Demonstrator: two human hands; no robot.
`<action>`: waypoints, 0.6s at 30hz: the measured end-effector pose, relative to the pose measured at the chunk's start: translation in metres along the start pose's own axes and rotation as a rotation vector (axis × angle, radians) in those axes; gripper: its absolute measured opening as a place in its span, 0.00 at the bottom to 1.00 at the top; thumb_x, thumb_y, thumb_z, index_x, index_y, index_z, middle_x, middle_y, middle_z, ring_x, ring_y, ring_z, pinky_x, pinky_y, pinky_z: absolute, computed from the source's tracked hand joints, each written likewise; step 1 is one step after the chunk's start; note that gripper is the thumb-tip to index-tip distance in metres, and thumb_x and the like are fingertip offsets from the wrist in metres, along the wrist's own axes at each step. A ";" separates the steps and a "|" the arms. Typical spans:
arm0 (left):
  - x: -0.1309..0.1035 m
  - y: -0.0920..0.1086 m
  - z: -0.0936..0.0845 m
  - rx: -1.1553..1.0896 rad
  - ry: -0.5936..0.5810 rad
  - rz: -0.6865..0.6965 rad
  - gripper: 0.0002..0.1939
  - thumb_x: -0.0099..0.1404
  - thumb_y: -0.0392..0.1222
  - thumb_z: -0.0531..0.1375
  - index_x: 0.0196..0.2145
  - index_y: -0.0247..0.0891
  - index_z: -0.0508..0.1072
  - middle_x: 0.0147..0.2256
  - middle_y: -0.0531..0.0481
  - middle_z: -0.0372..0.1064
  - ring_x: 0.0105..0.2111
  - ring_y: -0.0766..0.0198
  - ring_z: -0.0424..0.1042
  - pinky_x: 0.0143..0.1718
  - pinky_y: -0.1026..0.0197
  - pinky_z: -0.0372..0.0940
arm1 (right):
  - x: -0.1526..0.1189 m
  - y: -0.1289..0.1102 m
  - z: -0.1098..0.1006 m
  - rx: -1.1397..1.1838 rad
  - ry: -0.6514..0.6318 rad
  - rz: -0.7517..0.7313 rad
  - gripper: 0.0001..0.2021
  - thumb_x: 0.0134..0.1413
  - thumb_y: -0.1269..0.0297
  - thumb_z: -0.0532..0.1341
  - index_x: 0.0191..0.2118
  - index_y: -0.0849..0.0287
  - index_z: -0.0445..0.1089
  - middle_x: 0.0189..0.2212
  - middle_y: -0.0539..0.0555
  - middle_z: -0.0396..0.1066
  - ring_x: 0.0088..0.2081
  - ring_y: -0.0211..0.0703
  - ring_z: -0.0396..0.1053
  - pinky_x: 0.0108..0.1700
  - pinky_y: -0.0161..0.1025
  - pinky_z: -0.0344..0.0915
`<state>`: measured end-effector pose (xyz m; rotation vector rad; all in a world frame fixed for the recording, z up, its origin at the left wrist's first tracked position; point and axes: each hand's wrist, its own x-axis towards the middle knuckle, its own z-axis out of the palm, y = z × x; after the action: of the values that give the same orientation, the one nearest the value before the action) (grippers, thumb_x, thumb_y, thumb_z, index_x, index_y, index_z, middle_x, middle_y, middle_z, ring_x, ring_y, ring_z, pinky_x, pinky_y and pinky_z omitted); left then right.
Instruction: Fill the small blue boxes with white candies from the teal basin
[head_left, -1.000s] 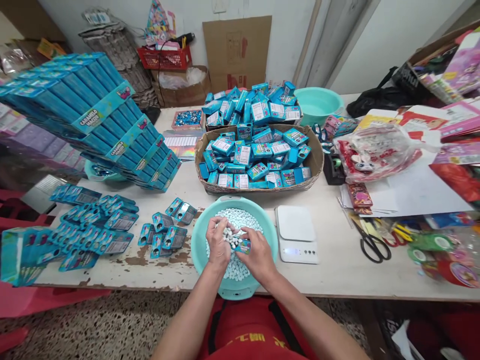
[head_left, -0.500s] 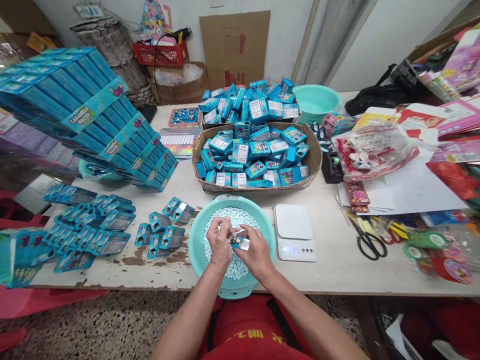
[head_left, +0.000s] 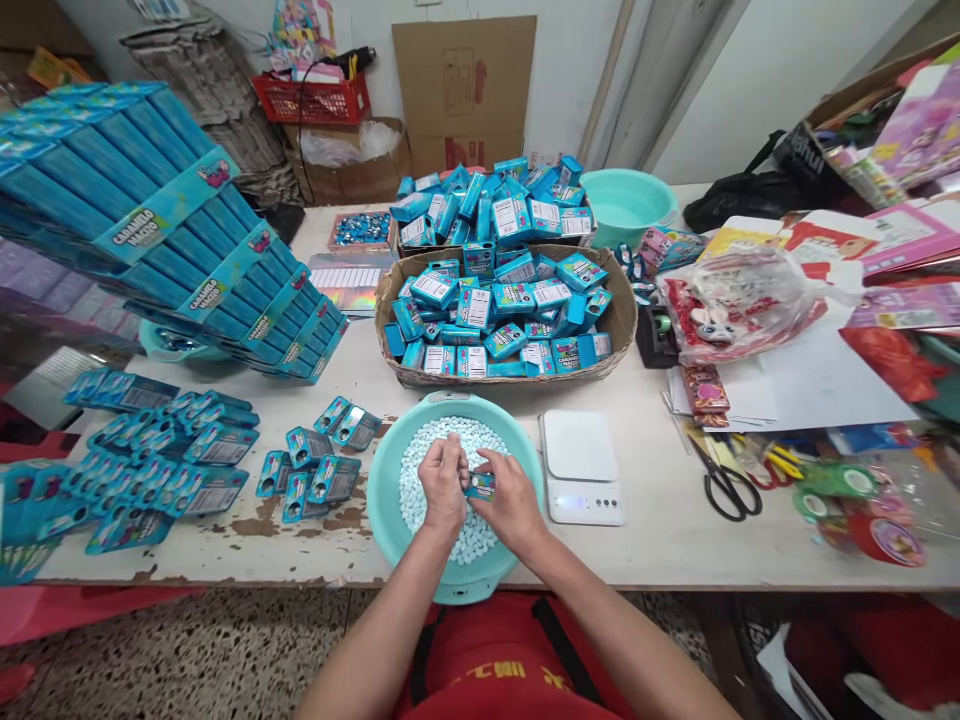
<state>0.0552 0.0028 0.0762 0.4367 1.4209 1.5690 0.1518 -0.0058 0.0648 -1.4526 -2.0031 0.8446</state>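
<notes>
A small blue printed box is held above a mint-green basin of pale blue candies. My right hand grips the box between thumb and fingers. Against the box's left end is my left hand, its fingers curled together; what they hold, if anything, is hidden. To the right of the basin stands a white scale with a lit display. Several blue boxes with round openings lie on the table left of the basin.
Behind the basin, a cardboard box is filled with blue boxes. A tall stack of blue packs leans at the left. Scissors, tape rolls and a plastic bag lie at the right.
The small blue box has turned so its printed face shows. My left hand's fingers are closed more tightly beside it. The whole view has shifted slightly.
</notes>
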 end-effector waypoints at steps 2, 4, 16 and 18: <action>0.000 0.001 -0.001 0.085 -0.088 -0.008 0.20 0.57 0.54 0.60 0.18 0.37 0.61 0.16 0.58 0.56 0.14 0.74 0.52 0.15 0.68 0.48 | 0.001 0.001 0.000 0.002 0.002 0.022 0.27 0.39 0.77 0.61 0.49 0.56 0.62 0.35 0.52 0.73 0.40 0.49 0.68 0.41 0.43 0.66; 0.002 0.001 -0.004 0.244 -0.250 -0.013 0.20 0.55 0.53 0.61 0.17 0.37 0.63 0.15 0.57 0.57 0.15 0.73 0.54 0.17 0.68 0.51 | 0.001 0.001 0.001 -0.027 0.004 0.049 0.23 0.39 0.75 0.61 0.46 0.57 0.64 0.33 0.53 0.72 0.38 0.49 0.68 0.39 0.43 0.66; 0.033 0.005 -0.040 0.731 -0.314 -0.093 0.18 0.56 0.57 0.56 0.23 0.38 0.70 0.26 0.48 0.69 0.26 0.63 0.68 0.25 0.64 0.61 | -0.015 0.014 -0.033 0.337 0.121 0.117 0.27 0.41 0.69 0.67 0.50 0.55 0.63 0.37 0.53 0.73 0.41 0.48 0.71 0.44 0.46 0.69; 0.035 0.006 -0.047 1.029 -0.408 -0.036 0.13 0.52 0.51 0.61 0.32 0.41 0.74 0.36 0.45 0.72 0.39 0.56 0.70 0.38 0.57 0.64 | -0.019 0.018 -0.055 0.399 0.185 0.146 0.26 0.42 0.64 0.68 0.51 0.55 0.64 0.38 0.54 0.73 0.40 0.47 0.72 0.45 0.46 0.69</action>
<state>-0.0005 0.0048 0.0578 1.2331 1.7869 0.5437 0.2079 -0.0102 0.0873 -1.3949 -1.5037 1.0588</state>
